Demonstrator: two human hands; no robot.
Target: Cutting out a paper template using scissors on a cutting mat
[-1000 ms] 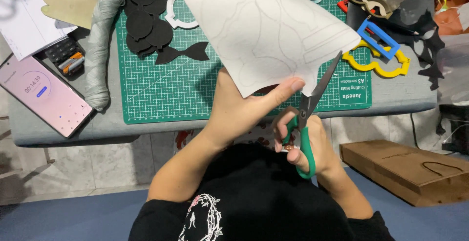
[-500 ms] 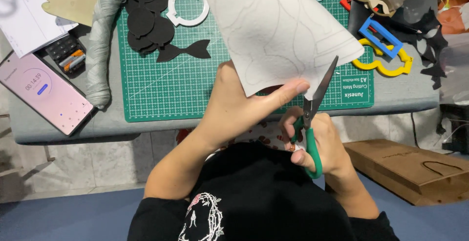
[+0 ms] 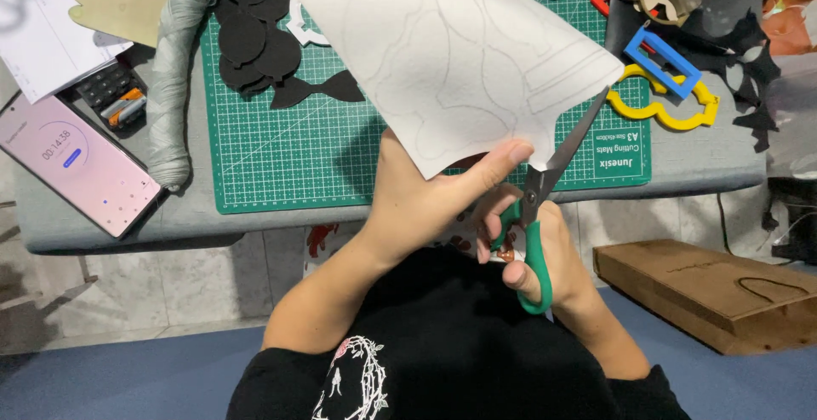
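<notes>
My left hand (image 3: 430, 194) pinches the near edge of a large white sheet (image 3: 451, 45) with faint pencilled outlines, holding it tilted above the table. My right hand (image 3: 532, 245) grips green-handled scissors (image 3: 545, 207), fingers through the loops. The blades point up and to the right, their tips at the sheet's right corner, next to my left thumb.
A green cutting mat (image 3: 289, 143) lies on the grey table (image 3: 102, 224) with black cut-out shapes (image 3: 259, 41). A phone with a pink screen (image 3: 77, 165), a grey roll (image 3: 174, 71), papers, yellow and blue plastic pieces (image 3: 659, 88) surround it. A brown paper bag (image 3: 715, 292) lies on the floor.
The sheet has shifted slightly left and turned in my left hand. The scissors stay at its right edge, blades a little further along the paper.
</notes>
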